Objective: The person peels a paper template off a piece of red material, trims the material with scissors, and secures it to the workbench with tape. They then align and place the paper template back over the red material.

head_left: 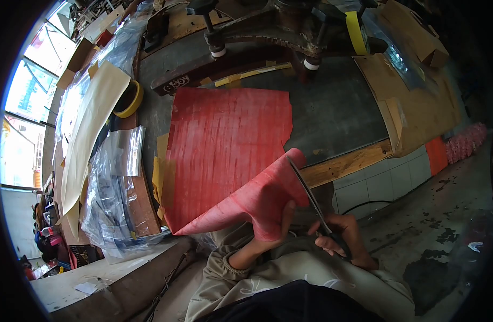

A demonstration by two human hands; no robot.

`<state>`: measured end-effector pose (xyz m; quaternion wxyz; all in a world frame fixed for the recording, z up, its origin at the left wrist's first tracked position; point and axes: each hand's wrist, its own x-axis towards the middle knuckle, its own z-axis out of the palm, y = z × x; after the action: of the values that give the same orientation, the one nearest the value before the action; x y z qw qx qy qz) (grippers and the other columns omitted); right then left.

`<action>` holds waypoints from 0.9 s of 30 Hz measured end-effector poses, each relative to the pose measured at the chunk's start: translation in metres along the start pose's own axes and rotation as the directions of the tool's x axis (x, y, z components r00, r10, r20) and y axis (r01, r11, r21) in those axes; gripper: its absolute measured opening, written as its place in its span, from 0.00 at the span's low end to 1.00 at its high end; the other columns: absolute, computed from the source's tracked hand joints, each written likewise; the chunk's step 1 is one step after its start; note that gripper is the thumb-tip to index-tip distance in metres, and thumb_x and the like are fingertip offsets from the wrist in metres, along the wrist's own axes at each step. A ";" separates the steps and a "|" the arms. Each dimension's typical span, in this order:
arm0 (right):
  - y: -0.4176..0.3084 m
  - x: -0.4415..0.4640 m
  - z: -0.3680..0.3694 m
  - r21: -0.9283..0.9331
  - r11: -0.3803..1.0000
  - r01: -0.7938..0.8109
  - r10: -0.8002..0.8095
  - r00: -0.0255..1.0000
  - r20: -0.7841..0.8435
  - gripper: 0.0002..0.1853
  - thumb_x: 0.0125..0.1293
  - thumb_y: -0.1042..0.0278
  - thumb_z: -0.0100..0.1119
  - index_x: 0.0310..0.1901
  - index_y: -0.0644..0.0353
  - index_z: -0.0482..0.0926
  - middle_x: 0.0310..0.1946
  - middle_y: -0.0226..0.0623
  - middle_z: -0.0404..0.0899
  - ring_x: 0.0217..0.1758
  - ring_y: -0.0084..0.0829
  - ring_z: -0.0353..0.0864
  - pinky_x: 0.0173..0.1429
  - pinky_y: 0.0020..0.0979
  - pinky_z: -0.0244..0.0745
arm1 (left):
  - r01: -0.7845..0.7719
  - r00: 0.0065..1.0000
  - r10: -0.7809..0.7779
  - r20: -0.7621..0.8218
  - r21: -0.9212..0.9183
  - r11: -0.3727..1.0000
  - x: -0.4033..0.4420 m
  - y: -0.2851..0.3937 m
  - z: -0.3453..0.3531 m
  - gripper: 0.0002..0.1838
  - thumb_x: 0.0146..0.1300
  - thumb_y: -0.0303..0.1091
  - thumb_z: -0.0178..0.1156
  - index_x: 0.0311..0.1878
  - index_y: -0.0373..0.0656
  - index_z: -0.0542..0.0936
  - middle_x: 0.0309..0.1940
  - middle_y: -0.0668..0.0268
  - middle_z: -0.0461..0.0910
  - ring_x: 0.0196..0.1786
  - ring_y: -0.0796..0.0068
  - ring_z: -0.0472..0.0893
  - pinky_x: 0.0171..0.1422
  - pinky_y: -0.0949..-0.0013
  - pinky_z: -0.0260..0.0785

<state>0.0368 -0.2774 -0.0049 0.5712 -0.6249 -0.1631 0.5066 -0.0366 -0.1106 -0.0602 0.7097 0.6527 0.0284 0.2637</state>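
Observation:
A red sheet [230, 134], streaked and flexible, lies over the dark bench top, and its near right part is lifted and curled. My left hand [283, 229] is closed on this curled part from below, thumb along the outside and the other fingers hidden. My right hand [345, 239] has its fingers in the handles of long scissors [312, 199]. The blades point up and away, at the right edge of the lifted red sheet. From this angle I cannot tell how far apart the blades are.
A heavy metal clamp frame [262, 40] stands at the back of the bench [337, 110]. Left are a yellow tape roll [130, 100], clear plastic [109, 214] and cream sheeting [93, 123]. Cardboard [383, 96] lies right, above a wooden edge [348, 165].

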 end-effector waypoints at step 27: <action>0.012 0.000 -0.032 0.149 0.978 -0.147 0.071 0.901 0.427 0.27 0.52 0.47 0.69 0.40 0.65 0.76 0.19 0.25 0.70 0.19 0.14 0.66 0.24 0.19 0.58 | 0.041 0.881 -0.383 -0.279 -0.761 0.648 -0.017 0.039 -0.070 0.28 0.56 0.21 0.45 0.63 0.33 0.58 0.53 0.54 0.70 0.49 0.63 0.76 0.50 0.65 0.72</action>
<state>0.0584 -0.2980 -0.0207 0.5469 -0.4559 -0.2009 0.6728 -0.0909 -0.0537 -0.0389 0.9143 0.2311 0.1483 0.2977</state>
